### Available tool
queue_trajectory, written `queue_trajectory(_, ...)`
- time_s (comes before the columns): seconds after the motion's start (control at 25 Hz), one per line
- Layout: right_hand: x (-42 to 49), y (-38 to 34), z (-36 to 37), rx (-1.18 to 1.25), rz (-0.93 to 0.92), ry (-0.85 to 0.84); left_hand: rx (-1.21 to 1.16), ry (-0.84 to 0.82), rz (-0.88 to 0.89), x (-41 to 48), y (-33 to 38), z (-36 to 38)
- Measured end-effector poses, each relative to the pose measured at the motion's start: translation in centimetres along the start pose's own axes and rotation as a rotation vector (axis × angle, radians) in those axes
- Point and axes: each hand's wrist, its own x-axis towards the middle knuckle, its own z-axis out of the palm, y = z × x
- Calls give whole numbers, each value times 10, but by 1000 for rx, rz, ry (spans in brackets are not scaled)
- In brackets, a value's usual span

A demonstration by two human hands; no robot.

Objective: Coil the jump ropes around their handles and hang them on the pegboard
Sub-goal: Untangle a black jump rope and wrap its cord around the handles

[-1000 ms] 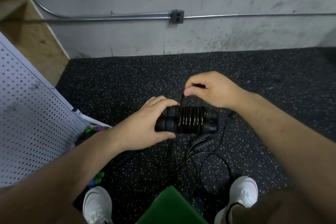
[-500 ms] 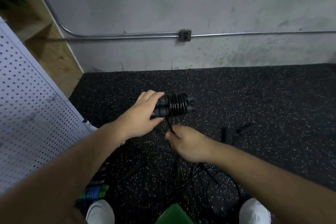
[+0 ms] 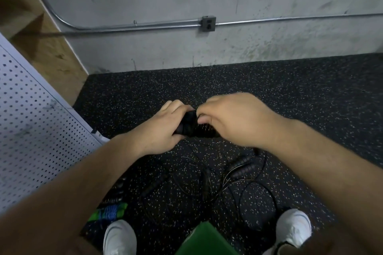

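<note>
The left hand [image 3: 163, 130] grips the black ribbed jump-rope handles [image 3: 186, 124] mid-frame in curled fingers, while the right hand [image 3: 234, 122], at their 6 o'clock a moment ago, now pinches thin black cord [image 3: 204, 130] against them at 3 o'clock, likely laying another wrap.

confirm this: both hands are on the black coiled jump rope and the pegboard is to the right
No. The head view shows the pegboard on the left, not the right. The left hand and right hand are both on the black coiled jump rope.
</note>
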Motion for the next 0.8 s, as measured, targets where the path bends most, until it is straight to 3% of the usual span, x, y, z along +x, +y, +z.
queue_trajectory(0.12, 2, 35, 1, 148, 34, 13, -96, -65, 6, -9, 16, -4)
queue_trajectory(0.24, 5, 65, 11, 602, 237, 9, -381, -58, 12, -19, 42, -9)
queue_trajectory(0.36, 0, 61, 26, 1051, 291, -70, -582, 38, 16, -25, 56, -13)
queue_trajectory(0.44, 0, 39, 42, 898, 381, -202, -603, 178, -35, -24, 56, -14)
queue_trajectory(0.56, 12, -1, 63, 872, 377, -88, -316, 334, -162, -16, 48, -12)
queue_trajectory(0.64, 20, -23, 66, 868, 315, -62, -179, 346, -234, -10, 40, -9)
queue_trajectory(0.72, 22, -33, 69, 810, 265, 48, -205, 335, -291, -6, 32, -11)
queue_trajectory(0.8, 23, -39, 63, 751, 267, 279, -288, 357, -297, 0, 31, -16)
